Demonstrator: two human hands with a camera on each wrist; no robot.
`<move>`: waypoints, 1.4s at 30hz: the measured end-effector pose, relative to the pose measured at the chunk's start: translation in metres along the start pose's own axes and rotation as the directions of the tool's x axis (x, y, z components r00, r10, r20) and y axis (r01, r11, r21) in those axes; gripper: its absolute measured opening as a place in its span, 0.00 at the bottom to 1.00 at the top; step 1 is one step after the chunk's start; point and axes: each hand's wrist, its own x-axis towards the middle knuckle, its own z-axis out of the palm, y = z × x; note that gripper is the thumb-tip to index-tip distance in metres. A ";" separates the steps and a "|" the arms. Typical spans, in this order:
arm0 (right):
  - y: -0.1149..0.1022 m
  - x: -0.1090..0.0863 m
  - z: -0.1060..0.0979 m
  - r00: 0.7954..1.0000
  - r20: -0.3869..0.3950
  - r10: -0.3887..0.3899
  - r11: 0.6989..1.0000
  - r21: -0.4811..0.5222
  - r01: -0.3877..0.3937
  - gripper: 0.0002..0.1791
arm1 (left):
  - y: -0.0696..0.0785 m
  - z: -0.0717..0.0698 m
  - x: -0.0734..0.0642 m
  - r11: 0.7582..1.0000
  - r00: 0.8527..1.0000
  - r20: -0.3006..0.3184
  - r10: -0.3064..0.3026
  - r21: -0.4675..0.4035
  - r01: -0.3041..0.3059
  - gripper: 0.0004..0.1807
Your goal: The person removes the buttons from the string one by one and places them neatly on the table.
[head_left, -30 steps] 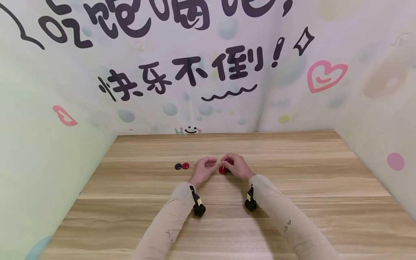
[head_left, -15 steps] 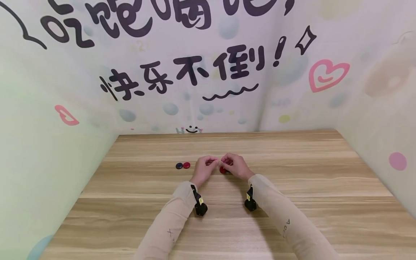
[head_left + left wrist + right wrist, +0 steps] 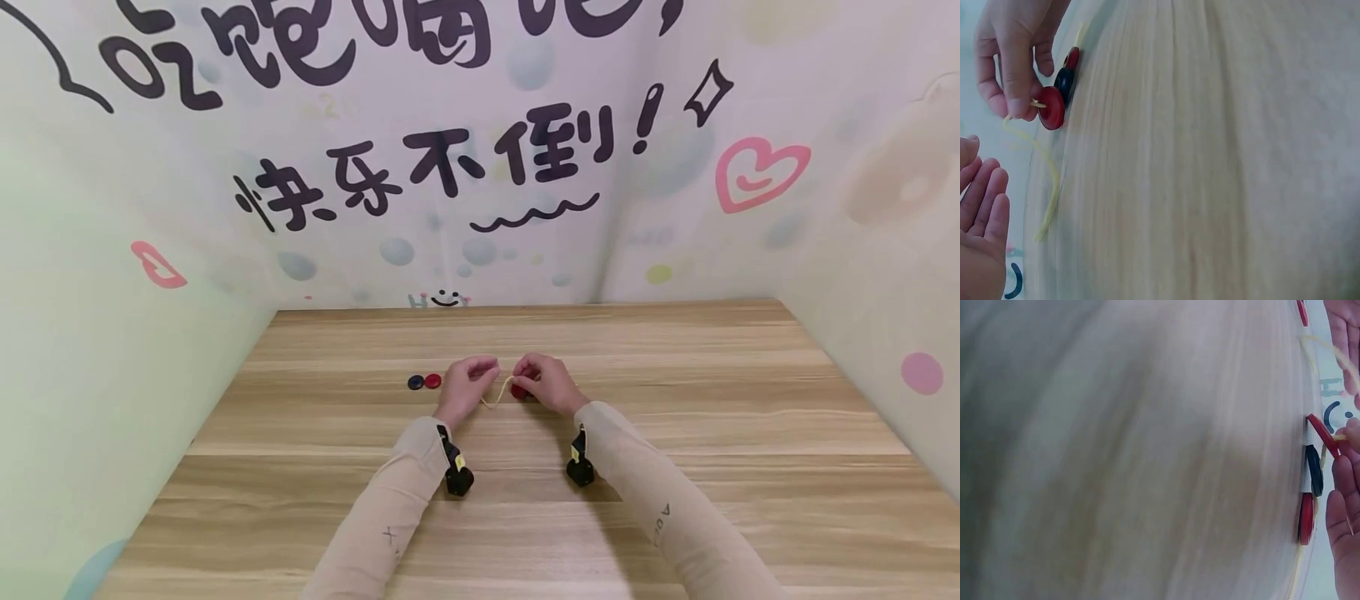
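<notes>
My right hand [image 3: 549, 385] pinches a yellow cord [image 3: 1054, 181] close to a red button [image 3: 1052, 107], which the cord goes through. The red button is tilted on edge beneath those fingertips. Behind it, a dark button [image 3: 1065, 82] and another red button [image 3: 1072, 57] lie in line along the table. From the right fingertips, the cord's free length dips toward my left hand [image 3: 467, 390]. The left fingers [image 3: 988, 200] are extended in the left wrist view, with nothing visible between them. In the head view the right hand mostly covers the buttons by it.
Left of the left hand, a dark blue button [image 3: 416, 382] and a red button [image 3: 432, 381] lie side by side on the wooden table [image 3: 360, 342]. A printed wall covering [image 3: 420, 242] stands behind the table's far edge.
Half a second ago both hands' fingertips met at the cord. Now the left hand has drawn back to the left, and the cord sags in a curve from the right hand.
</notes>
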 end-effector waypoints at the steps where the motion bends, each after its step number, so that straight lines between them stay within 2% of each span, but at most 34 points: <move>1: 0.000 0.000 0.000 1.000 -0.001 -0.004 1.000 -0.002 0.004 0.03 | 0.001 0.001 0.000 1.000 1.000 0.005 0.006 0.002 -0.006 0.13; 5: 0.000 0.000 -0.002 1.000 0.005 -0.011 1.000 0.007 0.011 0.02 | -0.001 0.007 0.001 0.999 0.999 0.030 0.041 0.007 -0.041 0.12; 8: -0.001 0.000 -0.004 1.000 0.005 -0.011 1.000 0.012 0.011 0.02 | -0.006 0.011 0.000 0.995 0.995 0.028 0.100 0.017 -0.101 0.11; 9: -0.001 0.000 -0.004 1.000 0.005 -0.013 1.000 0.012 0.013 0.02 | -0.009 0.012 0.001 0.989 0.989 0.021 0.149 0.017 -0.149 0.11; 12: -0.001 0.000 -0.005 1.000 0.006 -0.011 1.000 0.008 0.011 0.02 | -0.010 0.014 0.000 0.982 0.983 0.014 0.184 0.048 -0.184 0.11; 15: 0.000 0.000 -0.006 1.000 0.012 -0.009 1.000 0.003 0.009 0.02 | -0.009 0.015 -0.001 0.983 0.987 0.014 0.161 0.092 -0.162 0.09; 16: 0.000 -0.001 -0.006 1.000 0.015 -0.009 1.000 0.001 0.009 0.02 | -0.007 0.016 -0.002 0.986 0.993 0.020 0.116 0.114 -0.118 0.08; 21: 0.002 -0.001 -0.007 1.000 0.025 -0.009 1.000 -0.020 0.010 0.03 | -0.001 0.018 -0.003 0.982 0.999 0.024 0.048 0.183 -0.052 0.07; 27: 0.004 -0.003 -0.009 0.999 0.034 0.011 1.000 -0.015 -0.010 0.07 | 0.003 0.018 -0.004 0.988 1.000 0.016 0.009 0.153 -0.011 0.07; 33: 0.008 -0.004 -0.009 0.995 0.091 0.027 1.000 0.000 -0.027 0.11 | 0.004 0.018 -0.005 0.992 1.000 -0.009 -0.009 0.125 0.010 0.07; 42: 0.013 0.000 -0.008 0.989 0.146 -0.026 0.993 -0.111 0.043 0.13 | 0.002 0.019 -0.004 0.997 0.999 -0.037 -0.002 0.078 0.005 0.07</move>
